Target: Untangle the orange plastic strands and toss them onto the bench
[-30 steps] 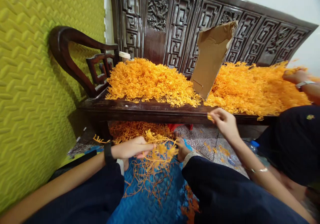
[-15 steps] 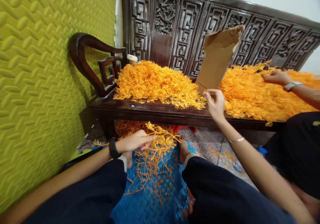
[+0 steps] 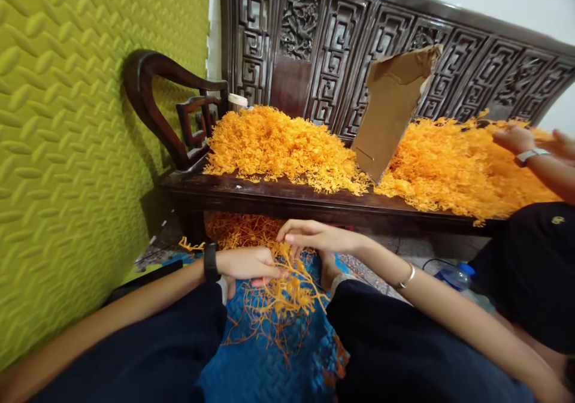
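My left hand (image 3: 249, 263), with a dark band on its wrist, is closed on a branching orange plastic sprue (image 3: 296, 289) that carries small flower-like pieces. The sprue hangs between my knees. My right hand (image 3: 317, 237), a bangle on its wrist, reaches over its upper end, with bent fingers closed on a small piece there. Those fingertips are partly hidden. Beyond both hands, a heap of loose orange pieces (image 3: 283, 151) lies on the dark wooden bench (image 3: 269, 196). Bare orange stems (image 3: 242, 229) are piled beneath the bench.
An upright cardboard sheet (image 3: 390, 109) divides my heap from a larger orange heap (image 3: 458, 169) on the right. There a co-worker's hand (image 3: 516, 139) reaches over. A blue mat (image 3: 251, 373) covers the floor, and a blue-capped bottle (image 3: 460, 276) lies to the right.
My right hand has come down from the near edge of the heap, beside the cardboard, to the sprue. The left hand still holds the sprue. The co-worker's hand has shifted right.
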`<state>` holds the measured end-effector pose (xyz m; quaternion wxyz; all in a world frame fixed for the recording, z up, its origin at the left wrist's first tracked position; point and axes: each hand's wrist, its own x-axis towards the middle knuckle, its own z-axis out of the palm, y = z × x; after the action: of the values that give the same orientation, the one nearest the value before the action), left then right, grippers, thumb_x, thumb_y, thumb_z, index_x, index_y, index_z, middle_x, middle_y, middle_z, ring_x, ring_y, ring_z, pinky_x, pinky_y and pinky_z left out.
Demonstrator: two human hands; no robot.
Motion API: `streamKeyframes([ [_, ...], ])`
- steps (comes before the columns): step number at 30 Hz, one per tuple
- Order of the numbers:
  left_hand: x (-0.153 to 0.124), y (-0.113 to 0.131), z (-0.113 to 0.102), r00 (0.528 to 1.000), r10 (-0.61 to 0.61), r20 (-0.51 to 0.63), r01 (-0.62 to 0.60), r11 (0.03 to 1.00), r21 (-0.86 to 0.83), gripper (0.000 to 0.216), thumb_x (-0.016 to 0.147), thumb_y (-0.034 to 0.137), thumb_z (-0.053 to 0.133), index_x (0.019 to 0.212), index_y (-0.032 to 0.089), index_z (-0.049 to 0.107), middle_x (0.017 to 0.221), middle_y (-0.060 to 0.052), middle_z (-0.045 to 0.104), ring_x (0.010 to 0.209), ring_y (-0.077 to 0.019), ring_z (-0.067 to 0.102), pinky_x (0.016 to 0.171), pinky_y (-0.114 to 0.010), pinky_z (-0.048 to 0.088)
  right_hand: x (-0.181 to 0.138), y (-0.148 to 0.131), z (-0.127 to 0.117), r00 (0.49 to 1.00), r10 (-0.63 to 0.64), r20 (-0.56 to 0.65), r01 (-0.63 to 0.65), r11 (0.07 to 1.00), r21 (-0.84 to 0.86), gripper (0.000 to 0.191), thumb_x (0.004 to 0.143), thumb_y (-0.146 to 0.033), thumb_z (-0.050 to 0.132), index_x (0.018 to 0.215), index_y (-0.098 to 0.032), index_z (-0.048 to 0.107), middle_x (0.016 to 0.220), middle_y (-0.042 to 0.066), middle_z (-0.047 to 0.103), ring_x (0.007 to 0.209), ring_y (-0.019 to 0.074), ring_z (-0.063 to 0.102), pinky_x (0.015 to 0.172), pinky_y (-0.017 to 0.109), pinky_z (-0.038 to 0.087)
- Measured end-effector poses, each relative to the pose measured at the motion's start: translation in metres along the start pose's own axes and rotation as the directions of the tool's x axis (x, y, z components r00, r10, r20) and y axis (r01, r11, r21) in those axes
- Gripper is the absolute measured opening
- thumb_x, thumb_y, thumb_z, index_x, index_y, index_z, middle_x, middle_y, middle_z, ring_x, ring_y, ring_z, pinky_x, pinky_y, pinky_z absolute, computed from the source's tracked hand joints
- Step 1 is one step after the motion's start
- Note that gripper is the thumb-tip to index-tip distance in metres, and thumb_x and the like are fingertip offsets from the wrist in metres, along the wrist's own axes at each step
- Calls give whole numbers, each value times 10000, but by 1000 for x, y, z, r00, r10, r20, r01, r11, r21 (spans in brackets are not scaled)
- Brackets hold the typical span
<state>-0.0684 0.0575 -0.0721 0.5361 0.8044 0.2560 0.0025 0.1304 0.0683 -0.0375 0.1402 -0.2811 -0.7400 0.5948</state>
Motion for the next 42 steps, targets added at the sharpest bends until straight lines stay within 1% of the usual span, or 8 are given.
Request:
streamKeyframes([
  [2, 3, 1, 1, 1000, -1, 28, 0, 999, 36, 520, 863, 409, 439, 403, 165, 420, 357, 45, 388, 374, -65, 330, 466, -219, 302, -3, 3, 9, 999, -3, 41, 3, 1000, 15, 308, 846, -387, 562, 1037, -146, 549, 794, 6, 618, 701, 82, 591, 692, 234, 479],
  [5, 6, 0, 2, 1000, 0, 31, -3, 997, 78, 508, 867, 354, 434, 397, 162, 430, 365, 43, 403, 391, -65, 362, 505, -208, 337, -10, 8, 11, 997, -15, 70, 10, 997, 76, 304, 835, -327, 590, 1073, -140, 561, 749, 2, 631, 680, 88, 601, 674, 234, 478],
  [12, 9, -5, 2, 999, 39, 9, -39, 999, 30, 566, 850, 483, 457, 385, 160, 437, 342, 41, 391, 369, -67, 351, 452, -209, 308, -27, 24, 4, 981, -75, -179, 94, 991, 97, 201, 807, -269, 628, 973, -162, 662, 814, 13, 676, 761, 96, 626, 756, 241, 479],
  [20, 11, -5, 0, 996, 25, -80, -23, 1000, 18, 570, 870, 496, 393, 413, 160, 446, 372, 39, 387, 388, -75, 324, 478, -228, 300, -43, 28, -8, 944, -66, -324, 71, 997, 4, 198, 783, -283, 641, 938, -172, 698, 825, 27, 705, 769, 119, 645, 754, 255, 491],
  [26, 8, -3, -1, 996, 32, -78, -35, 999, -36, 546, 853, 509, 419, 429, 165, 430, 398, 42, 380, 405, -77, 303, 474, -237, 270, -50, 27, -10, 948, -11, -319, 47, 993, 105, 172, 751, -272, 661, 865, -155, 712, 733, 26, 708, 697, 121, 650, 715, 254, 490],
  [31, 7, -2, -2, 990, 32, -137, -39, 998, -49, 539, 855, 518, 395, 448, 166, 424, 420, 41, 371, 428, -79, 293, 487, -239, 268, -47, 28, -6, 895, -36, -444, 107, 985, 135, 134, 717, -264, 679, 814, -177, 715, 747, 21, 713, 710, 124, 652, 739, 266, 489],
  [37, 8, 2, -3, 983, 63, -170, -74, 996, -57, 536, 866, 515, 373, 461, 167, 410, 438, 41, 376, 441, -77, 297, 505, -234, 284, -48, 16, 0, 800, -16, -600, 90, 992, 94, 107, 708, -241, 662, 780, -182, 715, 783, 41, 718, 722, 153, 656, 753, 308, 492],
  [42, 9, 7, -2, 975, 99, -199, -113, 992, -61, 506, 881, 462, 381, 468, 170, 399, 435, 43, 382, 434, -75, 299, 497, -226, 286, -51, 10, 1, 745, -19, -667, 89, 994, 71, 105, 693, -223, 666, 773, -191, 725, 844, 49, 721, 776, 168, 656, 766, 313, 486],
])
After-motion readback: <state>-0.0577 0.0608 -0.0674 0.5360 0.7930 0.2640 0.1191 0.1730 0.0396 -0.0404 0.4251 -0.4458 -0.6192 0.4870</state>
